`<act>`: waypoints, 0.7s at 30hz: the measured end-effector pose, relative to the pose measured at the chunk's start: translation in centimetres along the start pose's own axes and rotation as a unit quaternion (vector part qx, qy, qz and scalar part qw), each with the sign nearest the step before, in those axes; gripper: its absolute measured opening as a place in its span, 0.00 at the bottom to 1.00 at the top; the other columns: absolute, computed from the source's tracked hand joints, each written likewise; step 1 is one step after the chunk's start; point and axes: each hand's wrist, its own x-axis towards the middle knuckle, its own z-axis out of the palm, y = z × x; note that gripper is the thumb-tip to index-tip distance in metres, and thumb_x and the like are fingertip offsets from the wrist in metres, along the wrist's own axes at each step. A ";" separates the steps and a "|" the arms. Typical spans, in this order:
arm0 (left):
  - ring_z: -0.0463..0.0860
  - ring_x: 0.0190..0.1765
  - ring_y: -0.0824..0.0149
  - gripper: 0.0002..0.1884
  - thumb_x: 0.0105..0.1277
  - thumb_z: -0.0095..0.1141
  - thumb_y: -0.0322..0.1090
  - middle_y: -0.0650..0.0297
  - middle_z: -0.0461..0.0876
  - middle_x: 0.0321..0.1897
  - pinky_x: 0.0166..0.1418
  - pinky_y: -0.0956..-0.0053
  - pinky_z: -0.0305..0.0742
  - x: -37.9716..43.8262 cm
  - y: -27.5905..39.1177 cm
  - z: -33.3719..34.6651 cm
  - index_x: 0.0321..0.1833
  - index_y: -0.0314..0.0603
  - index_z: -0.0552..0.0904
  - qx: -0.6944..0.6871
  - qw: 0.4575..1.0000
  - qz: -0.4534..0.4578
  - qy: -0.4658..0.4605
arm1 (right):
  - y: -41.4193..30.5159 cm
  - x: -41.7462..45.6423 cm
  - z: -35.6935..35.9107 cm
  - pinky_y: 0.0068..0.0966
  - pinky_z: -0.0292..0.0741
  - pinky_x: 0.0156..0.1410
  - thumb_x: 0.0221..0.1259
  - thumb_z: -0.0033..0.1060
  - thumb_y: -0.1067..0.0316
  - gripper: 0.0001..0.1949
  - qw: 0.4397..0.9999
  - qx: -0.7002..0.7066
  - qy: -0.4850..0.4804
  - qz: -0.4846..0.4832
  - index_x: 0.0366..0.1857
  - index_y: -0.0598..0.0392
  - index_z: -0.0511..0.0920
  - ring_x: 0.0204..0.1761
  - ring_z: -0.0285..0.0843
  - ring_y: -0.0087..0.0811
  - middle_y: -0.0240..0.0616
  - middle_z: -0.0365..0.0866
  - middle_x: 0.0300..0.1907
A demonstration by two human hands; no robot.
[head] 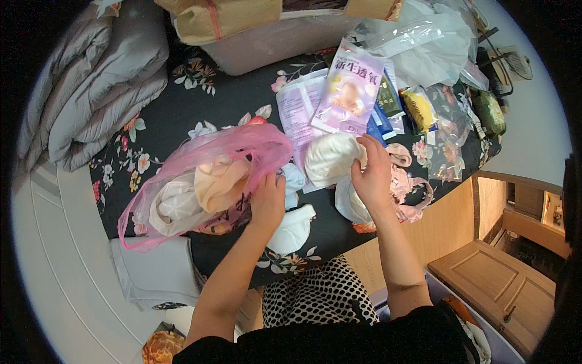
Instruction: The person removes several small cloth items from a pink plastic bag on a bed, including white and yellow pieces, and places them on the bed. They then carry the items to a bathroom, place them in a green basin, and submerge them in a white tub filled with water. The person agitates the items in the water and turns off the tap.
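Observation:
My left hand (268, 200) is at the right edge of a pink plastic bag (218, 145) that holds rolled peach (223, 182) and cream cloths (175, 207); whether its fingers grip the bag cannot be told. Beside that hand lie a light-blue cloth (293, 182) and a white cloth piece (293, 230). My right hand (375, 170) rests its fingertips on the right edge of a white folded diaper (332, 159); its grip is unclear. Beneath and beside the right wrist are a white knitted item (350, 200) and a pink ruffled cloth item with a strap (404, 191).
Purple diaper packages (348, 91) lie behind the diaper, near blue packets (379, 123) and a yellow package (418, 109). A large bin (273, 45) stands at the back. A grey quilt (109, 86) is at the left, and clear plastic bags (423, 41) are at the back right.

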 end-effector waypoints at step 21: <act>0.77 0.40 0.74 0.18 0.55 0.60 0.28 0.65 0.78 0.40 0.41 0.80 0.73 -1.3 -0.1 -5.2 0.49 0.39 0.71 -0.698 0.631 -0.330 -0.068 | -4.4 -4.1 2.0 0.30 0.77 0.48 0.59 0.51 0.71 0.14 0.535 0.690 -0.181 0.453 0.49 0.61 0.71 0.43 0.78 0.33 0.41 0.77 0.44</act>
